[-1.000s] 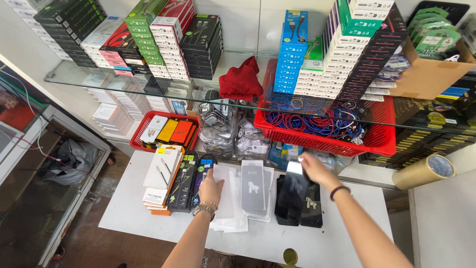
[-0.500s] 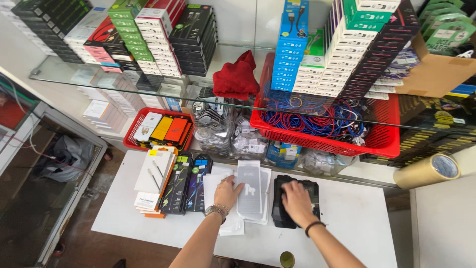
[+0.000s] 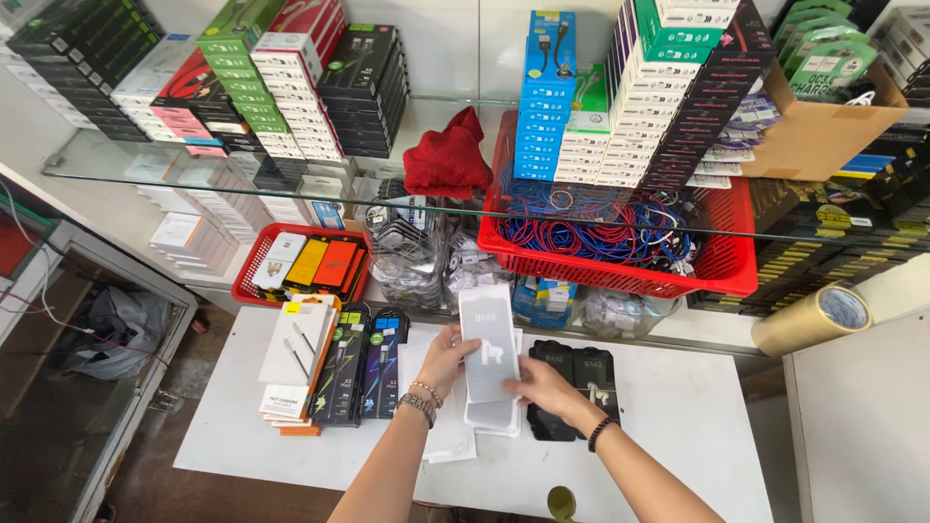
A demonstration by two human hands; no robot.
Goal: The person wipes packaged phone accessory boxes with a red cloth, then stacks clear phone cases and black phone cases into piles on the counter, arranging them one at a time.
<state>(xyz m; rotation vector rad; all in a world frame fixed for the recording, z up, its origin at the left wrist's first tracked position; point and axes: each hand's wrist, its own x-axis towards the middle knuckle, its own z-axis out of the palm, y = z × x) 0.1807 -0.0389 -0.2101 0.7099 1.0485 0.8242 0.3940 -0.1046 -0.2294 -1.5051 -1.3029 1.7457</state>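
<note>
Two hands meet on one flat grey packet [image 3: 488,341], lifted a little above the pile of like packets [image 3: 492,415] lying on the white table [image 3: 678,436]. The left hand [image 3: 446,360], with a metal watch at its wrist, grips the packet's left edge, fingers curled against it. The right hand [image 3: 544,388], a dark bead band on its wrist, pinches the packet's lower right corner. Both are closed on the packet, which stands tilted with its top end away from the person.

Just right of the right hand lie two black flat packs [image 3: 573,373] side by side on the table. Left of the left hand stands a row of dark cable boxes [image 3: 358,366], and past them a stack of white and orange boxes [image 3: 295,363]. Beyond the hands, under a glass shelf, sits a small red basket [image 3: 254,281] holding coloured boxes; to its right, a large red basket [image 3: 717,266] full of blue and red cables. A roll of brown tape [image 3: 812,318] lies far right.
</note>
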